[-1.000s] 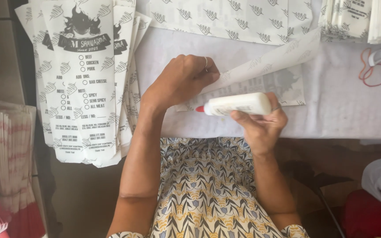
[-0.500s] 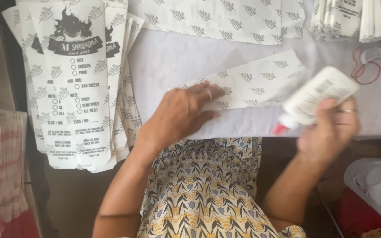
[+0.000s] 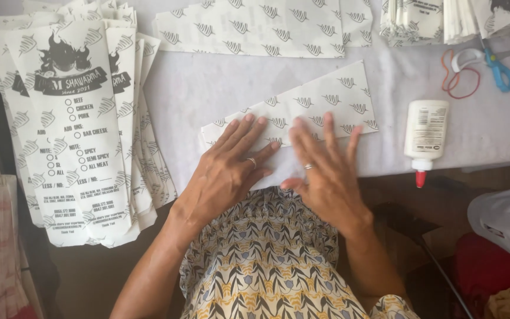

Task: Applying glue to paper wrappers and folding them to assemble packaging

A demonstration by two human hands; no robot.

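Left hand (image 3: 225, 171) and right hand (image 3: 326, 174) lie spread flat, pressing the patterned paper sheet (image 3: 320, 103); glue bottle (image 3: 425, 134) lies right of the right hand.

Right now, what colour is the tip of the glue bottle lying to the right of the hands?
Red: the glue bottle is white with a red nozzle tip, seen in the head view.

Glue bottle (image 3: 425, 133) set down; right hand (image 3: 324, 171) now pressing paper sheet (image 3: 302, 109)
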